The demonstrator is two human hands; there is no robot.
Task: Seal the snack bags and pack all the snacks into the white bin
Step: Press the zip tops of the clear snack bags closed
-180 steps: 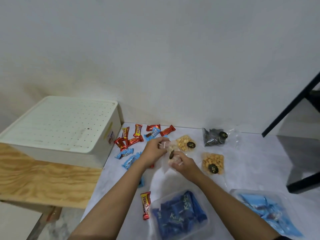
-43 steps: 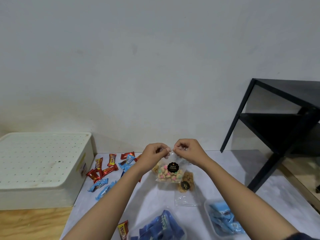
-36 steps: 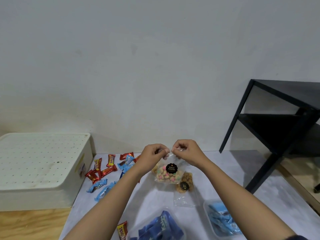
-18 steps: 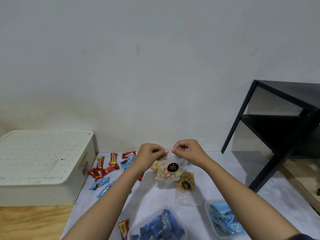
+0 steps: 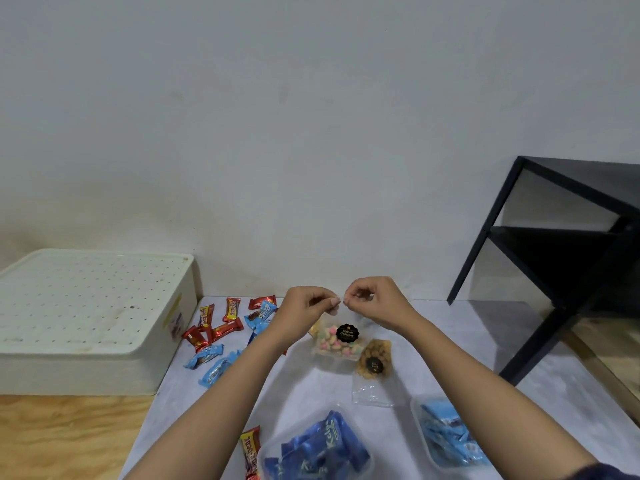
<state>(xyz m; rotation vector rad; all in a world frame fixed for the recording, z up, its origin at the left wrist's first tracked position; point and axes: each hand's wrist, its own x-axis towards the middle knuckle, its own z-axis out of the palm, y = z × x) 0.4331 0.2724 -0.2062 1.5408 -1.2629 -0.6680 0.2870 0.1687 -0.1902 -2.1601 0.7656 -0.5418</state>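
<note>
I hold a clear bag of pastel biscuits [image 5: 335,342] with a black round label up above the table. My left hand [image 5: 306,308] and my right hand [image 5: 372,301] pinch its top edge side by side, fingertips nearly touching. Below it lies a clear bag of brown snacks [image 5: 374,362]. The white bin [image 5: 86,323] stands at the left with its perforated lid on. Red candy bars [image 5: 221,323] and light blue wrapped candies [image 5: 211,363] lie scattered between the bin and my left arm.
A clear bag of dark blue packets [image 5: 317,448] and a clear bag of light blue packets [image 5: 450,434] lie near the table's front edge. One red bar [image 5: 251,452] lies at the front. A black metal shelf [image 5: 568,258] stands at the right. Wooden board [image 5: 62,438] lies under the bin.
Five seconds ago my hands worked the bag low over the table; I then lifted it. Over the last second my fingertips have drawn closer together along the bag's top edge.
</note>
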